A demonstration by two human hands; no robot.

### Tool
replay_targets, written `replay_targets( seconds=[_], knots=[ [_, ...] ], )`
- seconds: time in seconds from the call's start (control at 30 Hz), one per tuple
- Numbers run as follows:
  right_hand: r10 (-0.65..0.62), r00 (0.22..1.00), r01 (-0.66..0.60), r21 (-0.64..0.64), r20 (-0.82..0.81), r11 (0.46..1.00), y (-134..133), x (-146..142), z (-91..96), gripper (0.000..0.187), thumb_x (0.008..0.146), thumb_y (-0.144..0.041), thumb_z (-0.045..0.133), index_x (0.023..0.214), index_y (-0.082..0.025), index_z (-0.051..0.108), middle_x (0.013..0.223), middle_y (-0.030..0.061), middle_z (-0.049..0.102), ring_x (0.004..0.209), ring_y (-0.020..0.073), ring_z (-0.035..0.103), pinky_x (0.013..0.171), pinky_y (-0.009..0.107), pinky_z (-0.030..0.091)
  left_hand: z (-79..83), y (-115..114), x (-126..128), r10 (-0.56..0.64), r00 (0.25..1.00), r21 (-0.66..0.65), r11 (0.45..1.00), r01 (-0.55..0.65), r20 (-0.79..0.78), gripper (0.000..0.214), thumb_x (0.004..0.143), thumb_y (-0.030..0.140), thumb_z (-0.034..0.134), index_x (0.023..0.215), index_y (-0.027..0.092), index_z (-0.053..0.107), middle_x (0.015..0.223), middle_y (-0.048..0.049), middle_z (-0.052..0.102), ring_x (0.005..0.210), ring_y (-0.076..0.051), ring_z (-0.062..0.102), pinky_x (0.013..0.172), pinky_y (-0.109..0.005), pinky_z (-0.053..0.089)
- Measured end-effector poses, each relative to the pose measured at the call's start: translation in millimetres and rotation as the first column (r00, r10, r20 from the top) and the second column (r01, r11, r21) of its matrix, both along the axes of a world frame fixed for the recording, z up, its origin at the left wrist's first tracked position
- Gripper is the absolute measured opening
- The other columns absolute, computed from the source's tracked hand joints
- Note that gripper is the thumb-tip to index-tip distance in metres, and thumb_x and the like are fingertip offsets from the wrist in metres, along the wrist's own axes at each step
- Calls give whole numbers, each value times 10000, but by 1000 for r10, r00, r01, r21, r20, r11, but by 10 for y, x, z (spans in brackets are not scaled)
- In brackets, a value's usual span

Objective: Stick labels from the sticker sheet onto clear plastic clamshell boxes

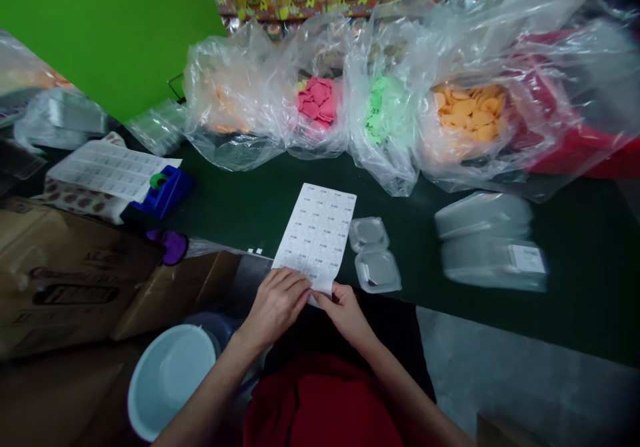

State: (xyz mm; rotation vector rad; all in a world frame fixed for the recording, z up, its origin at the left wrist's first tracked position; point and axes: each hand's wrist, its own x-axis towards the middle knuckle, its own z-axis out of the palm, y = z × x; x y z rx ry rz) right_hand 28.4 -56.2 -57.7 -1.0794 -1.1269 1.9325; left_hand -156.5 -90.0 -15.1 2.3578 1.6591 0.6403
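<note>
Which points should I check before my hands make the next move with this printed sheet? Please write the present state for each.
1. Left hand on the near end of the printed sheet: ok.
2. Right hand at the sheet's near right corner: ok.
3. One hand free: not ok, both are at the sheet.
4. One label peeled loose: cannot tell, fingers cover that spot.
5. Clear container open beside the sheet: ok.
6. More clear containers on the table, further right: ok.

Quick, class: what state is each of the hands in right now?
Left hand: on the label sheet, near end; grip cannot be told.
Right hand: closed, pinching that sheet's near corner.
</note>
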Motion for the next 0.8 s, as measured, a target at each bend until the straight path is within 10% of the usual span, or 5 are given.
replay_targets(
  seconds=[0.27,0.5,0.63,0.8],
  knots=[
    [33,985,-33,-3,171,999,70,-88,-62,264,843,-400,722,767,-153,769,646,-5,673,594,163,571,610,288,498,-108,199,-19,182,963,-84,982,-168,201,170,970,165,568,864,209,693,828,-39,724,827,-194,685,761,-303,529],
    [119,968,-109,-60,219,992,161,59,100,393,832,-559,733,752,-175,696,607,19,677,518,168,593,528,282,484,-279,356,-144,683,492,-358,715,-600,539,225,994,378,595,916,185,680,695,3,701,600,-149,645,571,-240,518],
    [130,882,-202,115,453,973,179,362,379,499,931,-595,688,630,-204,611,580,21,648,530,154,583,523,260,421,-165,157,61,486,737,19,829,-559,470,109,987,249,636,1011,206,733,1006,-73,806,871,-194,759,774,-305,608],
    [12,989,-14,12,146,1000,211,478,530,337,927,-535,703,881,-201,692,778,28,734,659,157,639,554,235,436,-10,-88,494,58,949,184,976,-119,311,248,953,105,655,1143,245,733,1072,-78,817,945,-219,774,874,-367,626]
  ],
)
